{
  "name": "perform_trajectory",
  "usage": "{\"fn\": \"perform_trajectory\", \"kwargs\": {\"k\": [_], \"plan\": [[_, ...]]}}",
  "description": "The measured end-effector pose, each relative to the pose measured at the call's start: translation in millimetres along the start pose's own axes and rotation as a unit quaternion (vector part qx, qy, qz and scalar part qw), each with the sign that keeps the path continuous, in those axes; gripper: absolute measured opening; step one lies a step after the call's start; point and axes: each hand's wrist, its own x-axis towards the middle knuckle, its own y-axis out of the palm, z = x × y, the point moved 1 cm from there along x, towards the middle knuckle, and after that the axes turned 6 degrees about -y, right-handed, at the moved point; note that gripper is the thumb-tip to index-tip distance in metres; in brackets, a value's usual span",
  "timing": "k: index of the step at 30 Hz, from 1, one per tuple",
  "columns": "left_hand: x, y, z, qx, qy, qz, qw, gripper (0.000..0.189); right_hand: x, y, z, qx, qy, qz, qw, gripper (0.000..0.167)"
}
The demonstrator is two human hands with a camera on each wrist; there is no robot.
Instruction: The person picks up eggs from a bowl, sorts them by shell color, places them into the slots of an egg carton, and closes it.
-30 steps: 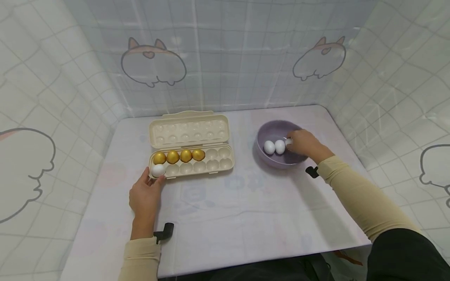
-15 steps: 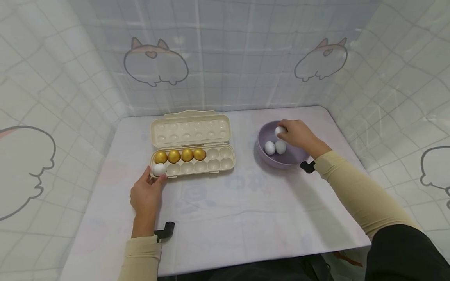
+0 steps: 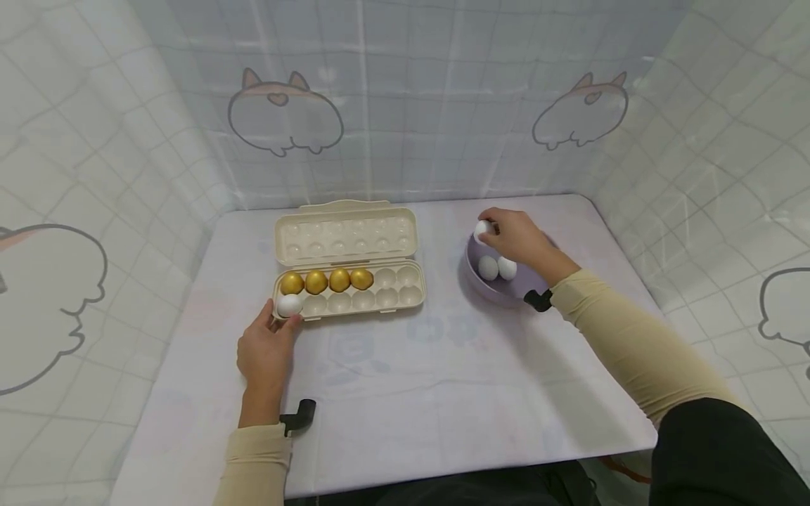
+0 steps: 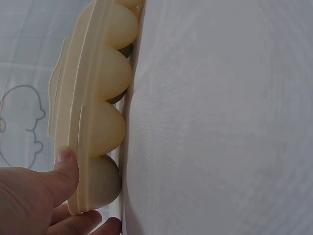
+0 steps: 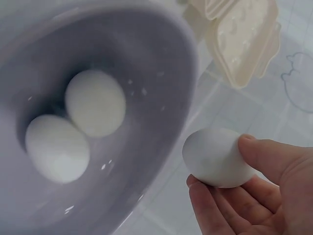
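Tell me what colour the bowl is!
The bowl is light purple; it shows best in the head view.

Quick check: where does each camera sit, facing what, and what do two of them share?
Head: on the head, facing forward and down over the egg carton and purple bowl; left hand, right hand and sleeves show.
Left wrist: on that wrist, low beside the egg carton; part of the left hand shows.
Right wrist: on that wrist, facing the held egg and into the bowl; part of the right hand shows.
Shared: head and right wrist both show bowl and held egg.
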Motion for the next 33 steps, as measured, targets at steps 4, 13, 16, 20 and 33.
{"fn": "perform_trajectory", "kwargs": {"k": [4,13,16,20,33], "plan": [[-0.5,-0.5,1.0,0.002,0.003,0.0,1.0,0.077,3.5,4.9,9.2,0.016,-0.005,-0.001,0.9999,0.043],[-1.5,-0.2,0.3,0.0,-0.001,0.0,1.0,0.077,15.4,17.6,27.3,0.03,-0.022,-0.012,0.9993,0.044],[-1.6,-0.2,0.2,-0.001,-0.001,-0.001,1.0,0.077,19.2,21.7,31.0,0.03,-0.029,-0.013,0.999,0.044],[-1.6,-0.4,0.5,-0.004,0.005,-0.005,1.0,0.077,23.3,25.7,36.6,0.029,-0.038,-0.014,0.9988,0.045],[-3.0,-1.6,-0.4,-0.005,0.016,-0.017,0.9997,0.076,28.6,34.9,56.2,0.014,-0.062,-0.012,0.9979,0.044]]}}
